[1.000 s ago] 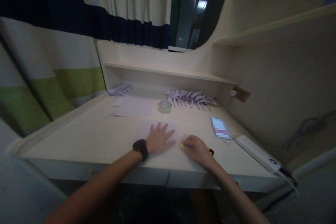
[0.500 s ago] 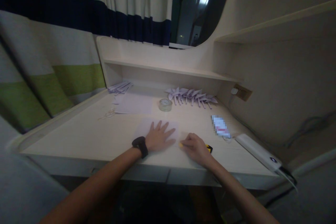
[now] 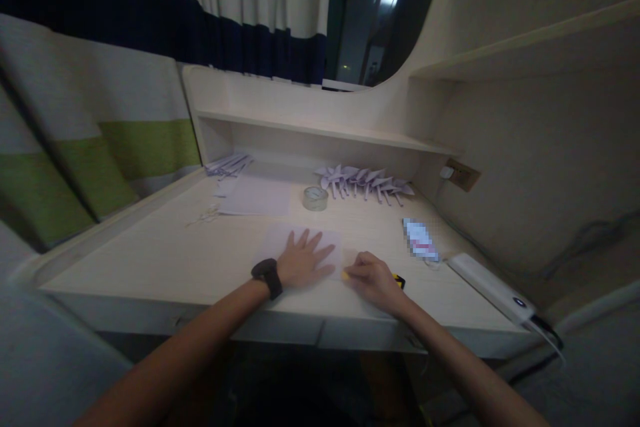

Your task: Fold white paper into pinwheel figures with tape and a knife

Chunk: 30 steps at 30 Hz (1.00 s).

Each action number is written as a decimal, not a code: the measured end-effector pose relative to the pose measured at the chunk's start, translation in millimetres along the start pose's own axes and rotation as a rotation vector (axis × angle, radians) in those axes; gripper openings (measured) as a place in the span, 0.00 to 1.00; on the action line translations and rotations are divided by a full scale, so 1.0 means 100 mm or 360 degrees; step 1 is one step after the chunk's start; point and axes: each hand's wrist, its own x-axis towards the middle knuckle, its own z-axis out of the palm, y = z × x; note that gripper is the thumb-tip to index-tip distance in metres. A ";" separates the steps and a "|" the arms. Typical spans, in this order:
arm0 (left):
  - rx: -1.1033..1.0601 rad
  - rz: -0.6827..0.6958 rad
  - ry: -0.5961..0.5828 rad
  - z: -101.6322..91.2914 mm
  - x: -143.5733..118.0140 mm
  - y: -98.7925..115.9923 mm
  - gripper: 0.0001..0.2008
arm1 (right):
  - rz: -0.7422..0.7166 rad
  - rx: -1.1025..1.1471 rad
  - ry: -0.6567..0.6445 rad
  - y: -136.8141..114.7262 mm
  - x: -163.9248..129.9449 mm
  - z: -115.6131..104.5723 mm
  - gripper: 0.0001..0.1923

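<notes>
Pale paper sheet [image 3: 280, 238] flat at the desk's [image 3: 150, 260] near edge, pinned by the left hand [image 3: 303, 260], fingers splayed; right hand [image 3: 373, 278] closed on a yellow cutter [image 3: 346, 275] at its right edge, cut unfinished; folded paper pieces [image 3: 367, 181], tape roll [image 3: 315, 197] behind.

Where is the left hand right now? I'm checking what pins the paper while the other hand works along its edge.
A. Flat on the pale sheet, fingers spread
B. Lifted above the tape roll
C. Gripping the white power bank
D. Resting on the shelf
A: the left hand lies palm down with fingers spread on the pale sheet, while the right hand holds a small yellow tool at the sheet's right edge.
</notes>
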 end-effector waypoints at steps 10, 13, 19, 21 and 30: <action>-0.0057 0.0039 -0.0044 -0.04 -0.02 0.00 0.33 | -0.0022 0.0153 -0.0112 0.00 -0.03 -0.06 0.08; -0.0092 0.0016 -0.0065 -0.06 -0.01 0.01 0.33 | 0.0009 0.0151 -0.0089 0.02 -0.03 -0.05 0.08; -0.0152 -0.0033 -0.0024 -0.19 -0.07 -0.17 0.34 | 0.0053 0.0167 -0.0028 0.07 -0.02 -0.05 0.08; -0.0147 -0.0045 -0.0040 -0.24 -0.14 -0.31 0.34 | 0.0065 0.0174 -0.0036 0.08 -0.02 -0.06 0.08; -0.0079 -0.0234 -0.0086 -0.25 -0.55 -0.62 0.35 | 0.0159 0.0117 -0.0026 0.09 0.03 -0.06 0.08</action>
